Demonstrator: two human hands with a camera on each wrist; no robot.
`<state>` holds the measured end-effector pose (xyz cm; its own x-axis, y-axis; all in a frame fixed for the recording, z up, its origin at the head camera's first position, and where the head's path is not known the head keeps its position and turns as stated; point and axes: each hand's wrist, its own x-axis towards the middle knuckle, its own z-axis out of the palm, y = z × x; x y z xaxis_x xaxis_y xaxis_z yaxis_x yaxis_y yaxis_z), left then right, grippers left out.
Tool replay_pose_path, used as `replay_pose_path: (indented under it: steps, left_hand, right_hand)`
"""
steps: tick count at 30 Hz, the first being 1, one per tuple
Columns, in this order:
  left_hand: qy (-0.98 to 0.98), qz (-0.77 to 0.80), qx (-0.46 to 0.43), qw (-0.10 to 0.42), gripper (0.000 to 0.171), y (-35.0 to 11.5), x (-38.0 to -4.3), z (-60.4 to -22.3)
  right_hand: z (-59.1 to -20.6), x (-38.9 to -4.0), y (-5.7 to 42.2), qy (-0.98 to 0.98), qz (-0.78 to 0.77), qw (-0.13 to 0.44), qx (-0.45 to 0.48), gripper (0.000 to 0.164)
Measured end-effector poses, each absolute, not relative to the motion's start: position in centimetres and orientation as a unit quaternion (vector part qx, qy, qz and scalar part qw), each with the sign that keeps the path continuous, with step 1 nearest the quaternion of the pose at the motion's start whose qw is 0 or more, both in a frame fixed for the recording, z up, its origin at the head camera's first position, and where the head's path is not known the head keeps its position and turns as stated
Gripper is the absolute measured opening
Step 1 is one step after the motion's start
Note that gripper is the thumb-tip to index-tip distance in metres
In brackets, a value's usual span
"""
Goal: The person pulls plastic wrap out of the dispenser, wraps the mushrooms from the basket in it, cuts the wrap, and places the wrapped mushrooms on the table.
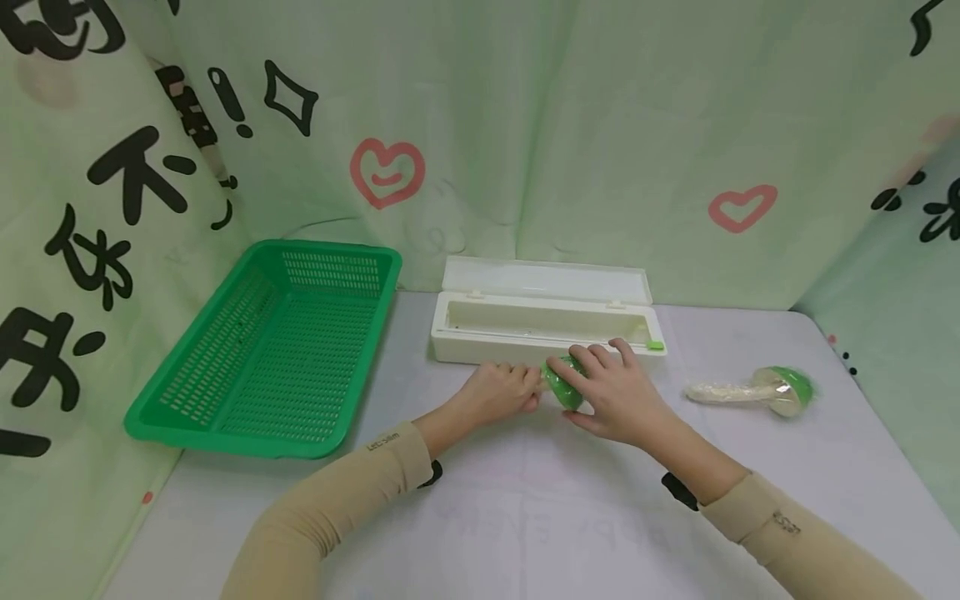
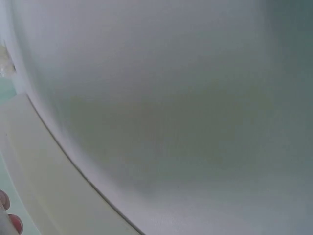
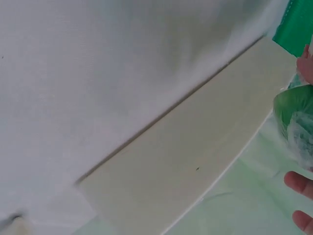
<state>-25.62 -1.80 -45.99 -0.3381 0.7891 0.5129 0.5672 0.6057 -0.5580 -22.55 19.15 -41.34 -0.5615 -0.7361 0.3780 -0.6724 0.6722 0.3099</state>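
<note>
My left hand [image 1: 498,392] grips the pale, thin handle of a plastic-wrapped tool with a rounded green head [image 1: 562,385]; most of the handle is hidden in the fist. Around that head lies my right hand [image 1: 611,392], index finger over the top and thumb below, other fingers spread. Loose clear film shows on the green head [image 3: 293,112] in the right wrist view. Just behind both hands stands a long white cling film box [image 1: 480,346], its lid raised. Fingertips [image 2: 15,223] show at the left wrist view's lower left edge.
A similar wrapped tool with a green-and-white head [image 1: 791,392] and pale handle lies right of the hands. To the left sits a green plastic basket [image 1: 375,333]. A green slider [image 1: 656,345] is at the box's right end. Printed curtains [image 1: 600,125] hang behind the table.
</note>
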Motion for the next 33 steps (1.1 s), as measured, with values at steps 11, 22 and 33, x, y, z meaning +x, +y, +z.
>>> replay_pose_path:
  steps: [11,22,33]
  left_hand:
    - [-0.802,0.116,-0.425,0.404,0.042,-1.8,-25.4,-46.0]
    - [-0.753,0.072,-0.474,0.450,0.040,0.3,-26.6,-45.8]
    - [-0.804,0.069,-0.477,0.348,0.029,10.2,-25.8,-45.7]
  right_hand:
    - [-42.8,-22.4,20.8,-0.902,-0.033,0.242,0.356,0.061]
    - [-41.3,-21.1,27.4,-0.923,0.065,0.207,0.317,0.056]
    - [-40.9,-18.3,35.0,-0.966,0.072,0.157,0.191,0.068]
